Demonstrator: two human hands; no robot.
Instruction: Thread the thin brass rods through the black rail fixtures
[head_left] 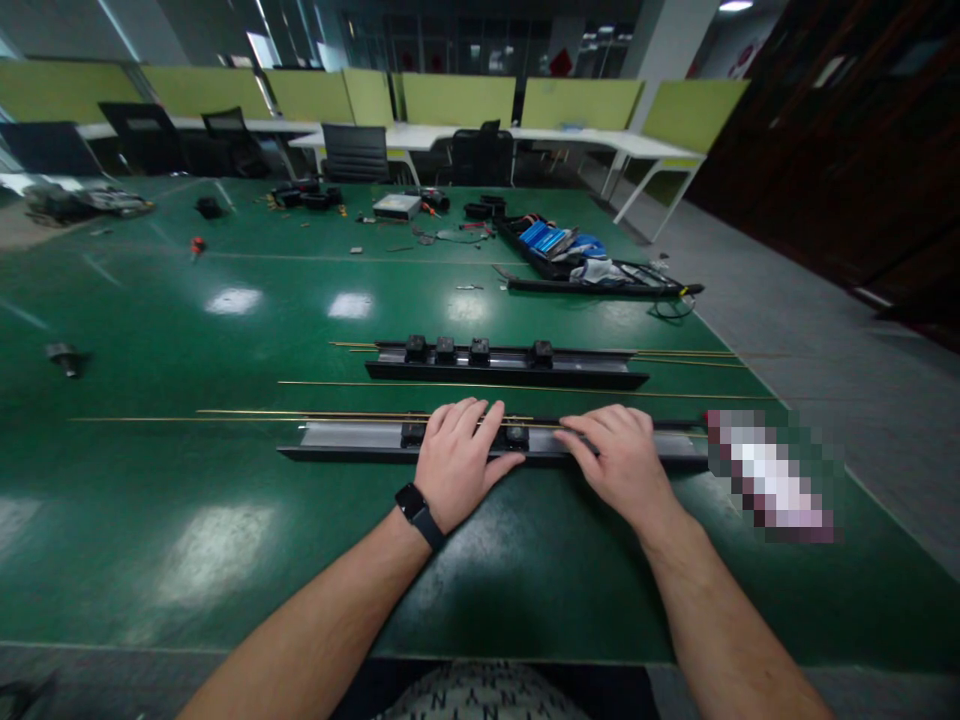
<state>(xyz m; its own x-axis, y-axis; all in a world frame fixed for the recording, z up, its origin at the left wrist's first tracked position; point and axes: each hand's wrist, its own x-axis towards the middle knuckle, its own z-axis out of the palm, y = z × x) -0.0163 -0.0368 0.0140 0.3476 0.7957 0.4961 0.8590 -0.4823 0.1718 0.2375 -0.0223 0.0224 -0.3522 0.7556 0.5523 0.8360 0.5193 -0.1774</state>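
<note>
A long black rail [360,445] with a grey inner channel lies crosswise in front of me, with small black blocks set in it. My left hand [461,455], a dark watch on its wrist, reaches across the rail. Its fingers bend over the far side and its thumb is at the near side, around a black block [517,437] partly covered by the hand. My right hand [619,455] pinches a thin brass-coloured rod [544,426] between thumb and fingers above the rail. More thin rods [247,412] run out to the left.
Behind lies a second rail [510,378] with several black blocks, and a loose rod [337,383] in between. A pixelated item [772,480] sits at the rail's right end. Farther back are a black frame [600,289] with blue packs, a white box [397,207] and scattered parts.
</note>
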